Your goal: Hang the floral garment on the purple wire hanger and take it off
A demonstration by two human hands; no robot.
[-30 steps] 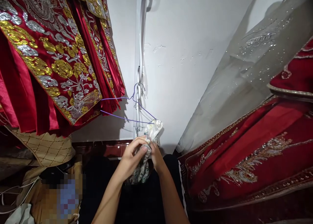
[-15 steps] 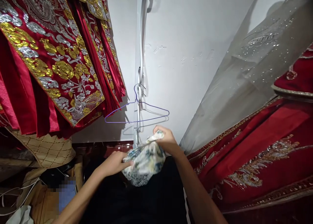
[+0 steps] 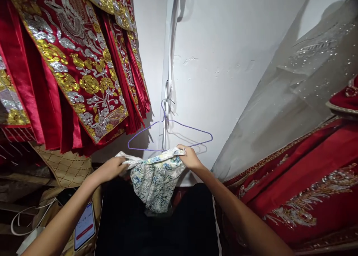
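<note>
A floral cloth garment (image 3: 158, 177), white with blue, green and yellow print, hangs stretched between my two hands above my lap. My left hand (image 3: 113, 168) is closed on its bunched left end. At the upper right edge, my right hand (image 3: 190, 157) grips the fabric with fingers curled behind it. The lower part droops in folds, and I cannot tell its exact kind. Just beyond the cloth a purple wire hanger (image 3: 170, 123) hangs from a white strap, with nothing on it.
Red embroidered clothes with gold and silver sequins (image 3: 92, 84) hang at the left. A pale sparkly gown (image 3: 268, 99) and a red beaded garment (image 3: 302, 174) fill the right. A phone (image 3: 84, 226) and white cable (image 3: 16, 222) lie at lower left. Behind is a white wall (image 3: 223, 36).
My hands have moved apart, the left one outward, and the bunched cloth is now spread between them. The view has shifted slightly, and the phone screen shows more fully.
</note>
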